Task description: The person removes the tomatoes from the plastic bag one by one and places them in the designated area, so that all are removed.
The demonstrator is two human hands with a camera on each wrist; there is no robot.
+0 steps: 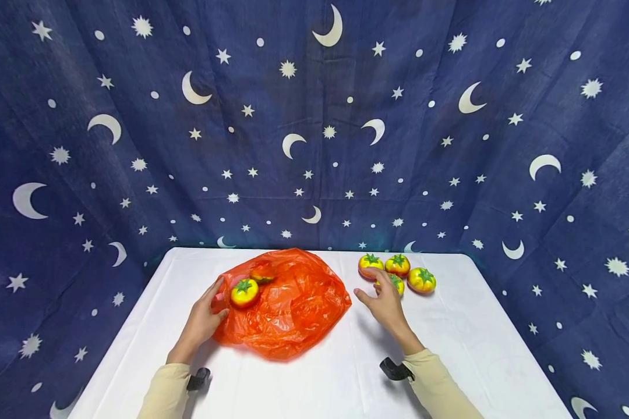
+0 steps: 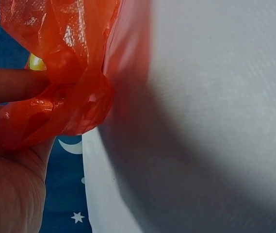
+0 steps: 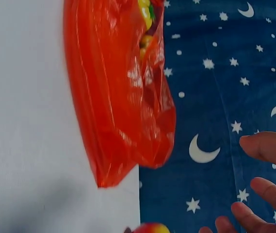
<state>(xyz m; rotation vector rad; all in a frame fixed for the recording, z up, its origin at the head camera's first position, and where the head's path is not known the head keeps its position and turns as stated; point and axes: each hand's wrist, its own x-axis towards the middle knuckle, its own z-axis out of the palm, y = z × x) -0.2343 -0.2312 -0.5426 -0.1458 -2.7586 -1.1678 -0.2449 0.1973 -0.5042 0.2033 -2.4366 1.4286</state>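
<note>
A red plastic bag lies spread on the table at the left of centre. My left hand holds the bag's left edge, and in the left wrist view the thumb presses on the crumpled plastic. One yellow-and-red toy tomato with green leaves sits at the bag's left side; another toy tomato beside it is partly covered by red film. Fingers spread and apart from the bag, my right hand hovers by a toy tomato, which it partly hides. Touching cannot be made out.
Near the table's back right are more toy tomatoes, one at the left, one behind and one at the right. A white cloth covers the table. Behind it hangs a dark blue curtain with moons and stars.
</note>
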